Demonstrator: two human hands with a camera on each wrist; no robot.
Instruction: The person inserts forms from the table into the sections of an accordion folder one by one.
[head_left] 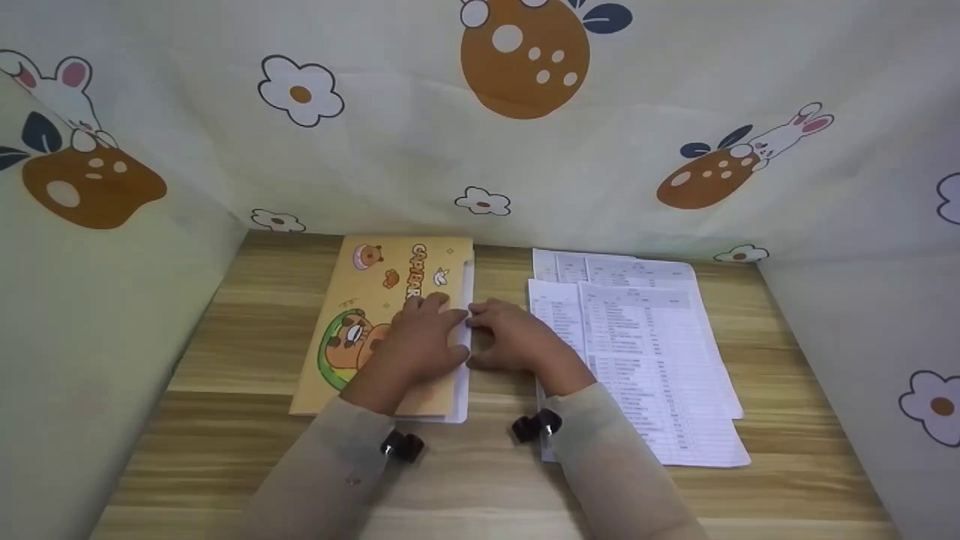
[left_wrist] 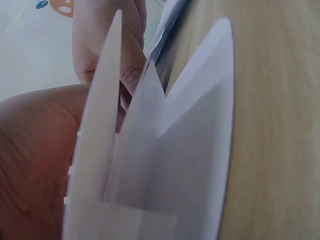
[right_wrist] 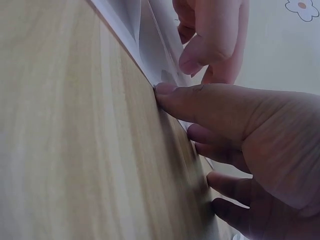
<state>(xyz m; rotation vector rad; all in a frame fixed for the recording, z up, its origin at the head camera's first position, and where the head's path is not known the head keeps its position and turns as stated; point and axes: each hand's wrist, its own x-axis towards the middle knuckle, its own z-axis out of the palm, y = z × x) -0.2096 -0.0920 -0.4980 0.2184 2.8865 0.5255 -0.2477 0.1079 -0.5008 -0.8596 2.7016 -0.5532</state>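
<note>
A tan folder [head_left: 360,292] printed with cartoon capybaras lies on the table, its white inner edge [head_left: 459,405] showing along the right side. My left hand [head_left: 424,341] rests on the cover, fingers spread toward that edge. From the right, my right hand [head_left: 521,337] touches the white edge with its fingertips. Seen in the right wrist view, the thumb [right_wrist: 172,95] presses at the edge close to the tabletop, with the other fingers along it. The left wrist view shows the folder's end, where the cover [left_wrist: 95,135] and white inner leaves [left_wrist: 200,110] stand fanned apart.
Overlapping printed sheets [head_left: 637,360] lie on the right of the wood-grain table [head_left: 217,442], partly under my right forearm. Patterned cloth walls [head_left: 390,165] enclose the table at the back and both sides. A small black device [head_left: 538,426] sits at each wrist.
</note>
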